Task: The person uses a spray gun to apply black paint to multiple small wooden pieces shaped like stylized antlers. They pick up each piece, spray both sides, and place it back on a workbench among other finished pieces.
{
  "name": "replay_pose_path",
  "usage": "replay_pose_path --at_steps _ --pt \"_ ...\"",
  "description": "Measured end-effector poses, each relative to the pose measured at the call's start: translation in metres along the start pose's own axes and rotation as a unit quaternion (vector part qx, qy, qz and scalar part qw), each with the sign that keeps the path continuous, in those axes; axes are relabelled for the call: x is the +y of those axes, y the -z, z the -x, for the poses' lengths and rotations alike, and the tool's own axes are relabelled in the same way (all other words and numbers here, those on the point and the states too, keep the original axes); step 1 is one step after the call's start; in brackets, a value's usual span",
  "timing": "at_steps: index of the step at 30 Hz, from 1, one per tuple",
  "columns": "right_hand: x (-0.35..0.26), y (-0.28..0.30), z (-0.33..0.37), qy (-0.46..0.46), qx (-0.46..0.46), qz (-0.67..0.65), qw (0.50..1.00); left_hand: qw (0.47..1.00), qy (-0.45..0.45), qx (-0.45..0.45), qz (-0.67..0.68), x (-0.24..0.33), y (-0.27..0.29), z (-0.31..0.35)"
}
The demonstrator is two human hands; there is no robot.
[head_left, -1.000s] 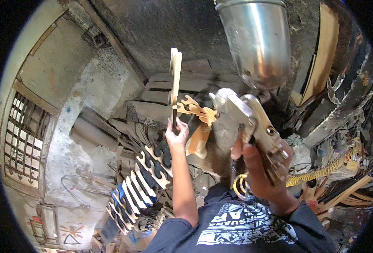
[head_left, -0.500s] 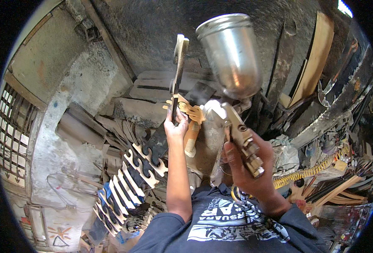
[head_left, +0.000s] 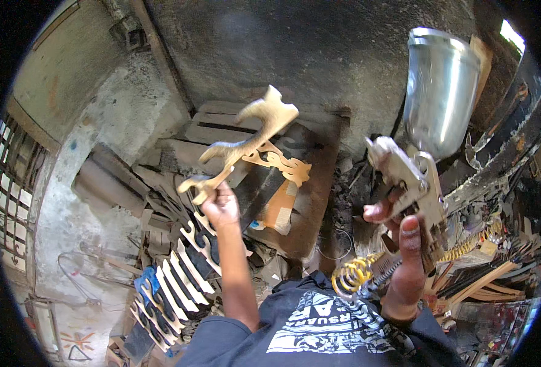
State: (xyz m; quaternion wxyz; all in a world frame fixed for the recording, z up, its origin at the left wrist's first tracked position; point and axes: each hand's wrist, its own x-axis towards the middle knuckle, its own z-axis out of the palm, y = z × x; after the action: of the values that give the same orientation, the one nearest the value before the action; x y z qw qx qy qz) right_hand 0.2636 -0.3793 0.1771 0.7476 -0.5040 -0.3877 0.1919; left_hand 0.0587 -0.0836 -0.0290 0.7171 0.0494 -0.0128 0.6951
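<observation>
My left hand (head_left: 221, 208) pinches the lower end of a pale, curved wooden cutout (head_left: 270, 119), holding it up tilted, its hooked far end toward the back wall. Beyond it, a scroll-shaped wooden cutout (head_left: 276, 160) lies on a dark board (head_left: 325, 183), above a tan piece (head_left: 279, 205) that looks like cardboard. On the right, a metal spray gun (head_left: 420, 183) sits in the grip of my right hand (head_left: 408, 244), some fingers lifted off its front. Its large silver cup (head_left: 440, 92) stands on top, slightly tilted.
A row of pale wooden cutouts (head_left: 182, 278) lies at the lower left. A yellow coiled hose (head_left: 353, 275) hangs near my right forearm and runs on to the right. Wooden strips (head_left: 484, 284) are piled at the right, beside a sooty wall (head_left: 319, 55).
The wooden cutout has turned from edge-on to broad side and swung left and down with my left hand. The spray gun has moved right, away from it; the mist at its nozzle is gone.
</observation>
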Motion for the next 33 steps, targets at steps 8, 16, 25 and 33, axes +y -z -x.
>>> replay_pose_path --at_steps 8,16,25,33 --pt "0.034 -0.002 0.012 -0.132 -0.027 0.004 0.991 0.833 -0.156 -0.312 -0.429 0.131 -0.091 -0.027" --pt "0.038 -0.042 0.014 -0.087 -0.074 0.031 0.993 0.823 -0.154 -0.33 -0.436 0.152 -0.121 -0.021" --pt "0.009 -0.055 0.003 -0.095 -0.185 0.069 0.976 0.82 -0.17 -0.325 -0.44 0.174 -0.119 -0.015" --pt "0.049 -0.06 -0.003 -0.132 -0.072 0.036 0.988 0.855 -0.219 -0.203 -0.424 0.207 -0.094 -0.011"
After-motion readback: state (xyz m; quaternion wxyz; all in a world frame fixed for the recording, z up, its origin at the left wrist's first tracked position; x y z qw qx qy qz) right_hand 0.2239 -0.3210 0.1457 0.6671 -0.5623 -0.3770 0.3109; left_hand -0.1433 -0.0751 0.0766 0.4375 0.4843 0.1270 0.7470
